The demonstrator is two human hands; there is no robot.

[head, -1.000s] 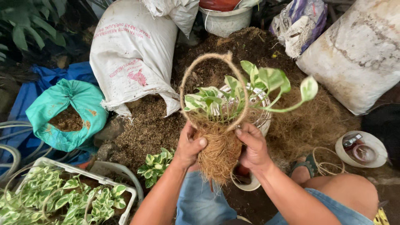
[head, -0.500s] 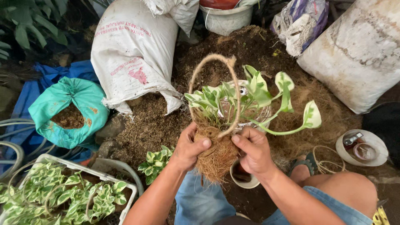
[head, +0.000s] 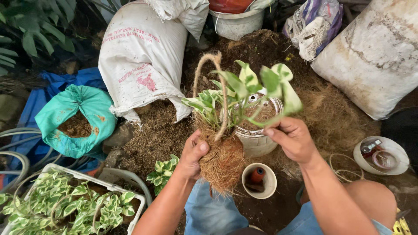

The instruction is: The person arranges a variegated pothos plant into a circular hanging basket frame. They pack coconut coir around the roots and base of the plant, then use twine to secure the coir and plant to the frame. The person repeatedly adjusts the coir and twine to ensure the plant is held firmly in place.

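Observation:
A ball of brown coconut fibre [head: 224, 163] with a loop handle of twisted fibre rope [head: 209, 74] hangs in front of me. A green and white variegated plant [head: 244, 93] grows out of its top. My left hand [head: 193, 154] grips the left side of the fibre ball. My right hand [head: 294, 139] has its fingers pinched on a long stem of the plant at the right. Behind the ball stands a white pot [head: 261, 139] filled with fibre.
A white sack [head: 139, 61] and an open green bag of soil [head: 78, 122] lie left, another white sack [head: 374, 56] right. A white crate of variegated plants [head: 65, 204] is at bottom left. A small white cup [head: 259, 180] and a white bowl [head: 383, 154] sit near my knees.
My right hand left the fibre ball and rose to pinch a plant stem. The ball and plant shifted slightly right and turned, held by the left hand alone.

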